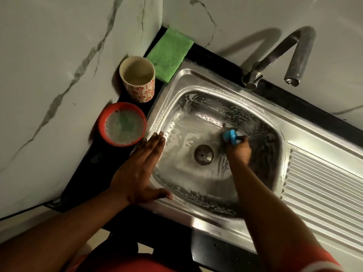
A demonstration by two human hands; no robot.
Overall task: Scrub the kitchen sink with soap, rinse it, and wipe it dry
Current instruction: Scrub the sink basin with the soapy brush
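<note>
Nearest us, at 8 o'clock of the drain (203, 155), we see the left hand (141, 169) lying flat on the sink (196, 75) rim, fingers straight and together, thumb spread, holding nothing. At 2 o'clock the right hand (238, 152), blurred, curls round a blue scrubber (231, 136) down in the soapy basin. We note a red bowl (101, 124) of suds at 10 o'clock, a patterned cup (140, 91) and green cloth (170, 52) at 11, the tap (290, 55) at 1, and the ribbed drainboard (324, 183) at 4.
</note>
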